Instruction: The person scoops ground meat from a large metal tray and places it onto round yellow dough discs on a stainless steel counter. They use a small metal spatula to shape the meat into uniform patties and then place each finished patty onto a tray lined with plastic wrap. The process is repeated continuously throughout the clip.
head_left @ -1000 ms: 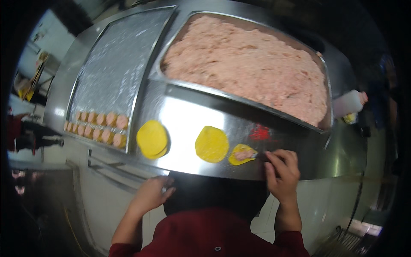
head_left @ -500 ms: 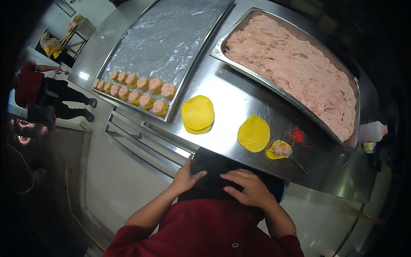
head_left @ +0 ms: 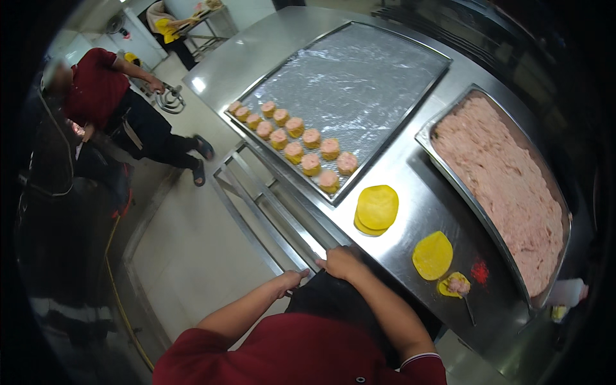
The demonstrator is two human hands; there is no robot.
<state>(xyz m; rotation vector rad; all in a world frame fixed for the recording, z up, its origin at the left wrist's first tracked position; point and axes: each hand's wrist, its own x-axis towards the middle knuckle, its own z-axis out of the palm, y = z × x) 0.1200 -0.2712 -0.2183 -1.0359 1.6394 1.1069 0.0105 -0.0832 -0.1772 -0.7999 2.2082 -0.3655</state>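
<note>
Both my hands are at the black apron (head_left: 330, 301) in front of my body, by the table's near edge. My left hand (head_left: 290, 281) is closed at the apron's left edge, its fingertips partly hidden. My right hand (head_left: 340, 263) curls over the apron's upper part, thumb to the left. Past it on the steel table (head_left: 391, 256) lie a small stack of round yellow wrappers (head_left: 377, 208) and a separate yellow wrapper (head_left: 433, 255). A smaller wrapper with pink filling (head_left: 455, 284) sits beside them, a thin metal spatula (head_left: 471, 311) touching it.
A film-lined tray (head_left: 359, 77) bears several filled dumplings (head_left: 311, 163) at its near left. On the right stands a deep steel pan (head_left: 475, 247) of pink minced meat (head_left: 500, 186). Red crumbs (head_left: 479, 272) and a plastic bottle (head_left: 568, 292) are nearby. A person (head_left: 102, 96) holds a metal tool at left.
My view has turned left, so the table appears farther right. My hands, spread over the apron before, have come together and closed at it. The person at left appears closer.
</note>
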